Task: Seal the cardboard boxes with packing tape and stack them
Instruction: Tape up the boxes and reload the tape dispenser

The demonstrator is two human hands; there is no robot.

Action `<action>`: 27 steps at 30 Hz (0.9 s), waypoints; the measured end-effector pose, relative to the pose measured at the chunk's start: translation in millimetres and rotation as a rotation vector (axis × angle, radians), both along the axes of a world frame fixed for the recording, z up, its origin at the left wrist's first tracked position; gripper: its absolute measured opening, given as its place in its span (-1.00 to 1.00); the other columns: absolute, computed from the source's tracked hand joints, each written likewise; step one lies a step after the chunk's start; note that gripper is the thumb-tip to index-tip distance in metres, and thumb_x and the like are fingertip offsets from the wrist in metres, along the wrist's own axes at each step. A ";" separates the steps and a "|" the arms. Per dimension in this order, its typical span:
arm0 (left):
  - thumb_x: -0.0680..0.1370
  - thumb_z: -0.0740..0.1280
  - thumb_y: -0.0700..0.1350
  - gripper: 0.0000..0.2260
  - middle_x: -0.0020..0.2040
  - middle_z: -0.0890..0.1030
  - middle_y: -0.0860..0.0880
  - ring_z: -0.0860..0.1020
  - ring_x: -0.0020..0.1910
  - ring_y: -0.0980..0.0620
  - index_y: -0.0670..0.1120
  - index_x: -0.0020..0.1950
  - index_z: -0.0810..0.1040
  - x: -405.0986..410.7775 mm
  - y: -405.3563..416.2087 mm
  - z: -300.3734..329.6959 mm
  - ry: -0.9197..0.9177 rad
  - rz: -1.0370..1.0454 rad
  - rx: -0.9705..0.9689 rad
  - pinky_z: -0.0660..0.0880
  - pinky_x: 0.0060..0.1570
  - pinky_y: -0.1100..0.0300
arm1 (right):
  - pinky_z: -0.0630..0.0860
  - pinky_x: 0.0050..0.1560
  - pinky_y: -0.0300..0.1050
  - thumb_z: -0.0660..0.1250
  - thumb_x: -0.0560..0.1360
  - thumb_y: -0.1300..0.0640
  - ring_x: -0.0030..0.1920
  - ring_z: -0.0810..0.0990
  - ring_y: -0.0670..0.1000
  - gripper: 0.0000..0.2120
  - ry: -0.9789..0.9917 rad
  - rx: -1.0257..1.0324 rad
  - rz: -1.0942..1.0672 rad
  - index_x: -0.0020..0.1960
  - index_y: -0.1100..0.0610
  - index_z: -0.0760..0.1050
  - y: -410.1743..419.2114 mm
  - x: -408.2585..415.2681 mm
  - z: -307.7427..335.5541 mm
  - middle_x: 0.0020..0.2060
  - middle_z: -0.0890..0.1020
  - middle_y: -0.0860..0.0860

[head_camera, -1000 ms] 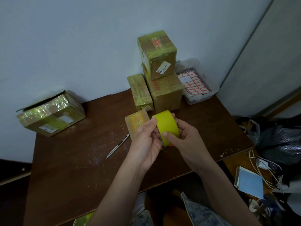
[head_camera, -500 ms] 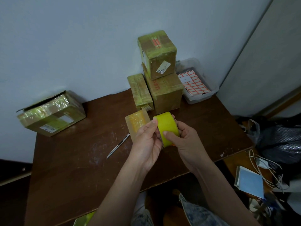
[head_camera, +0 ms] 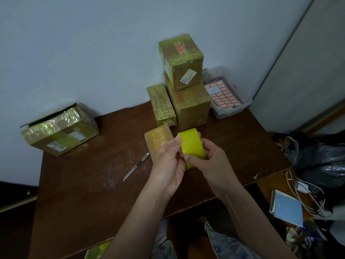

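Above the brown table (head_camera: 93, 193) I hold a yellow tape roll (head_camera: 190, 144) in both hands. My right hand (head_camera: 211, 163) wraps around its right side, and my left hand (head_camera: 169, 165) presses fingertips on its left face. A small taped box (head_camera: 157, 141) lies just behind my left hand. At the back, a taped box (head_camera: 182, 62) sits on top of a larger box (head_camera: 192, 107), with a narrow taped box (head_camera: 162, 105) leaning beside them. A bigger box (head_camera: 61, 129) with a lifted flap rests at the table's left end.
A utility knife (head_camera: 136, 166) lies on the table left of my hands. A clear plastic tray (head_camera: 231, 109) with a sheet of red-bordered labels stands at the back right. Right of the table are bags, white cables and a blue notebook (head_camera: 287, 208) on the floor.
The roll and both hands have hardly shifted; my left fingertips moved slightly on the roll's face.
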State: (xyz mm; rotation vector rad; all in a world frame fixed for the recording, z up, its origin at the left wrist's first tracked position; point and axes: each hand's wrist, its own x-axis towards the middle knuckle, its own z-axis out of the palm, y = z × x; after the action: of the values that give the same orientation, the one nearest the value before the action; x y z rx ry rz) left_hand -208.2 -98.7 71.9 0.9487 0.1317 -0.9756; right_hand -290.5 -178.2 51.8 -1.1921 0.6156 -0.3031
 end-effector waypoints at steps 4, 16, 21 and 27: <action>0.57 0.30 -0.09 -0.62 0.07 0.52 -0.29 0.48 0.10 -0.25 -0.41 0.20 0.46 3.3 2.2 -9.4 -0.061 0.003 0.098 0.39 0.31 -0.13 | 0.61 -0.02 -0.11 0.50 0.40 0.19 -0.07 0.67 0.00 -0.73 0.032 0.030 -0.042 0.08 0.15 0.59 -0.4 1.8 0.4 -0.09 0.71 0.07; 0.40 0.51 -0.29 -0.89 -0.12 0.64 -0.02 0.62 -0.14 0.10 -0.12 -0.13 0.72 15.7 19.4 -23.3 -1.304 -0.138 0.389 0.57 -0.11 0.26 | 0.57 -0.09 -0.25 0.19 0.54 0.47 -0.09 0.64 -0.08 -0.65 0.141 -0.011 0.128 0.12 0.08 0.53 -24.2 -9.9 8.3 -0.06 0.68 0.03; 0.45 0.45 -0.33 -0.90 -0.18 0.63 0.00 0.58 -0.17 0.15 -0.15 -0.14 0.71 16.0 19.3 -24.6 -1.496 -0.156 0.438 0.48 -0.15 0.41 | 0.54 -0.21 -0.37 0.20 0.56 0.44 -0.14 0.64 -0.20 -0.62 0.210 -0.090 0.169 0.06 -0.03 0.51 -24.9 -13.2 9.7 -0.08 0.68 -0.05; 0.51 0.37 -0.35 -0.89 -0.14 0.59 -0.03 0.51 -0.16 0.17 -0.19 -0.09 0.67 11.1 19.1 -24.9 -1.697 -0.241 0.490 0.45 -0.15 0.38 | 0.51 -0.19 -0.33 0.19 0.56 0.46 -0.13 0.61 -0.17 -0.64 0.264 -0.152 0.195 0.16 0.07 0.51 -24.6 -16.3 8.3 -0.08 0.66 -0.04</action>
State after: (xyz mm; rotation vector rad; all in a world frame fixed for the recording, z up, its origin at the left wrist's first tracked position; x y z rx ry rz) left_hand -197.0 -79.6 47.0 1.9849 -1.2338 -0.0693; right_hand -306.8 -202.7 60.1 -1.4411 0.7079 -0.0263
